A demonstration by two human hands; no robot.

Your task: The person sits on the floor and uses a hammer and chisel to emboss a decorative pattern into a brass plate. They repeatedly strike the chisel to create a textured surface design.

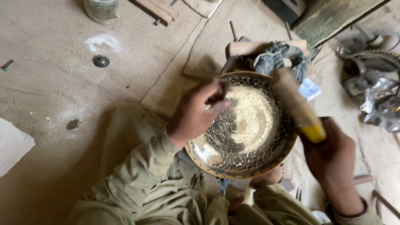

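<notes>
Pinching a thin punch (pixel 219 99) in my left grip (pixel 196 114) over the engraved brass plate (pixel 243 125) on my lap, I clamp my right grip (pixel 329 156) around a blurred mallet (pixel 296 104) above the plate's right rim.

You get soft, even daylight here, a bit dim and warm, with no hard shadows on the floor mat (pixel 62 83). The brightest spot is the glare off the middle of the metal plate (pixel 246 121), nearly blown out to white. Your right hand (pixel 331 156) and the mallet (pixel 298 104) are smeared with motion blur, while your left hand (pixel 198 112) stays fairly sharp. The shiny metal pieces (pixel 375 91) at the right edge look soft and stretched.
</notes>
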